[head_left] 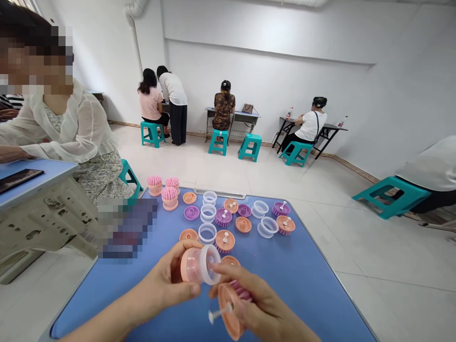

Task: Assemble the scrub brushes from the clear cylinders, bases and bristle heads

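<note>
Head view: left hand (167, 275) holds cup (194, 267), right hand (261, 301) bristled disc (230, 325).

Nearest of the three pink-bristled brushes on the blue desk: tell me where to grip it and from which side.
Grip the nearest brush by its peach base, pinching across the sides below the pink bristles, probably best from the near side. It stands upright with that base wall exposed, while the other two brushes crowd its far side.
</note>
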A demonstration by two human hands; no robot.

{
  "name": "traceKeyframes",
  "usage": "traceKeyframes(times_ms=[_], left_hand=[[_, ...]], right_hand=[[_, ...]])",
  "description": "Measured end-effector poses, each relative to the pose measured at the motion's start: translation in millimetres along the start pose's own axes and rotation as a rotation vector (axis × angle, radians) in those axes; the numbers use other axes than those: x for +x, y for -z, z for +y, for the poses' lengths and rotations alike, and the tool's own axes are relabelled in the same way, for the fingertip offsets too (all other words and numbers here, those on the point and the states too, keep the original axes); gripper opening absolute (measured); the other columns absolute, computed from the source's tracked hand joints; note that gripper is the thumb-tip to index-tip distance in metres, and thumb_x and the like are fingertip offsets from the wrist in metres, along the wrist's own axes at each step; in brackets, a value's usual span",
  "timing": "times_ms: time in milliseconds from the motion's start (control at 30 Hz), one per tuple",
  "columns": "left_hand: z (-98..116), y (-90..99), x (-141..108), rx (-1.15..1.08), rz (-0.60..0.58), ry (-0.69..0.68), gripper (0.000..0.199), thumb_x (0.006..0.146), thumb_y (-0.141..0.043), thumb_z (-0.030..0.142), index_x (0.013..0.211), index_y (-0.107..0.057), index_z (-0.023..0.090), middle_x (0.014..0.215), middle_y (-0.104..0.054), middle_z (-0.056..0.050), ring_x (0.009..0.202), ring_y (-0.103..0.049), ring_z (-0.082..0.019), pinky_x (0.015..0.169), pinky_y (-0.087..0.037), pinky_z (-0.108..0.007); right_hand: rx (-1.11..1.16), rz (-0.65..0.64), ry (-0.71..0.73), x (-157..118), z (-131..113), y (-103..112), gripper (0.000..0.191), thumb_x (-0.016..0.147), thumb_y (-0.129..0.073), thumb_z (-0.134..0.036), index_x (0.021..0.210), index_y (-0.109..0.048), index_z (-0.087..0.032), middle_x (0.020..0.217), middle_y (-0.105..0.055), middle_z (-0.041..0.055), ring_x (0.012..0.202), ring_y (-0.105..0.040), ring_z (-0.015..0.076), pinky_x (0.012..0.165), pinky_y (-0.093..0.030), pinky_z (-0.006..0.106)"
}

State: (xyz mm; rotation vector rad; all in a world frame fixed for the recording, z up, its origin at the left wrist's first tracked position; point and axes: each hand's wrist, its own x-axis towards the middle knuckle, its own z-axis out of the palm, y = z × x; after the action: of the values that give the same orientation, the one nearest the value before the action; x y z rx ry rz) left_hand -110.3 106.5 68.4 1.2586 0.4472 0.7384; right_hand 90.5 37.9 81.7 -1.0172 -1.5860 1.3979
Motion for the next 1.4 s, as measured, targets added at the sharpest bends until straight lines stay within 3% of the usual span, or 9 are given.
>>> traceKeyframes(times_ms=[167, 367, 533, 633, 767, 900, 1133, 1267, 1400], left_hand=[[-5, -1.7, -3, 0.138, 0.005, -0.077, 0.048, 0.069, -0.073, 0.030, 0.109, -0.049, 0.024, 0.096, -0.057, -0.002, 0.082, -0.057, -0.014, 0.071, -0.047, -0.024], [-1, 3.2, -8, 0.357, 0.052, -0.086, 0.049, 0.071, -0.068, 0.029, 0.115, -0.047, 0.024, 0.103, -0.057, -0.005, 0.091, -0.056, -0.019, 0.079, -0.046, -0.030], [12, 5.9, -3, -0.003, 0.140, 0.064, 0.043, 0.072, -0.058, 0.038, 0.110, -0.044, 0.024, 0.091, -0.054, -0.003, 0.079, -0.056, -0.018, 0.068, -0.049, -0.031], [16, 3.4, 0, -0.208, 0.013, 0.213, 0.030, 0.067, -0.061, 0.034, 0.091, -0.046, 0.022, 0.081, -0.049, 0.001, 0.061, -0.049, -0.011, 0.052, -0.044, -0.022], [13, -2.2, -1, -0.086, -0.190, 0.399, 0.036, 0.069, -0.066, 0.045, 0.078, -0.043, 0.018, 0.079, -0.047, 0.003, 0.053, -0.035, -0.004, 0.046, -0.028, -0.016], [6, -3.3, -2, -0.049, -0.289, 0.336, 0.058, 0.053, -0.072, 0.060, 0.077, -0.037, 0.020, 0.084, -0.051, 0.001, 0.068, -0.042, -0.010, 0.057, -0.033, -0.019], [4, 3.4, -9, 0.180, -0.305, 0.307, 0.065, 0.053, -0.080, 0.032, 0.108, -0.046, 0.025, 0.096, -0.054, 0.000, 0.074, -0.051, -0.014, 0.063, -0.039, -0.022], [8, 3.2, -7, 0.241, -0.236, 0.241, 0.055, 0.060, -0.074, 0.032, 0.111, -0.055, 0.023, 0.094, -0.057, -0.001, 0.078, -0.051, -0.017, 0.068, -0.041, -0.024], [10, 0.0, -1, -0.031, -0.014, 0.186, 0.045, 0.068, -0.067, 0.046, 0.105, -0.061, 0.021, 0.088, -0.056, -0.002, 0.075, -0.050, -0.015, 0.062, -0.044, -0.022]], right_hand=[[-0.136, 0.035, 0.047, 2, 1, -4, 0.032, 0.083, -0.048, -0.039, 0.105, -0.063, -0.022, 0.068, -0.063, 0.0031, 0.060, -0.055, 0.0157, 0.059, -0.046, 0.028], [-0.026, 0.052, 0.105, 2, -6, 6, 0.044, 0.081, -0.048, -0.054, 0.101, -0.063, -0.019, 0.089, -0.068, 0.0100, 0.077, -0.061, 0.0218, 0.069, -0.047, 0.034], [0.161, -0.057, 0.014, -1, -15, 18, 0.044, 0.076, -0.054, -0.056, 0.097, -0.064, -0.019, 0.084, -0.068, 0.0087, 0.074, -0.062, 0.0211, 0.065, -0.048, 0.031], [0.181, -0.234, -0.120, 2, -12, 21, 0.053, 0.070, -0.056, -0.062, 0.089, -0.068, -0.014, 0.070, -0.065, 0.0064, 0.063, -0.059, 0.0184, 0.061, -0.046, 0.029], [0.149, -0.327, -0.247, 8, -2, 18, 0.063, 0.062, -0.056, -0.068, 0.086, -0.068, -0.011, 0.055, -0.053, 0.0009, 0.051, -0.050, 0.0130, 0.053, -0.043, 0.026], [0.210, -0.365, -0.323, 10, -2, 15, 0.062, 0.061, -0.057, -0.068, 0.086, -0.065, -0.011, 0.062, -0.055, 0.0025, 0.053, -0.049, 0.0121, 0.057, -0.044, 0.027], [0.204, -0.414, -0.310, 9, -10, 15, 0.061, 0.066, -0.055, -0.066, 0.089, -0.066, -0.011, 0.072, -0.059, 0.0049, 0.056, -0.051, 0.0113, 0.057, -0.043, 0.024], [0.254, -0.326, -0.210, 8, -7, 18, 0.052, 0.072, -0.057, -0.059, 0.099, -0.063, -0.015, 0.071, -0.061, 0.0035, 0.060, -0.055, 0.0136, 0.059, -0.045, 0.026], [0.295, 0.001, 0.050, 7, -2, 16, 0.042, 0.079, -0.053, -0.054, 0.105, -0.057, -0.021, 0.087, -0.064, 0.0058, 0.076, -0.059, 0.0180, 0.066, -0.047, 0.029]])
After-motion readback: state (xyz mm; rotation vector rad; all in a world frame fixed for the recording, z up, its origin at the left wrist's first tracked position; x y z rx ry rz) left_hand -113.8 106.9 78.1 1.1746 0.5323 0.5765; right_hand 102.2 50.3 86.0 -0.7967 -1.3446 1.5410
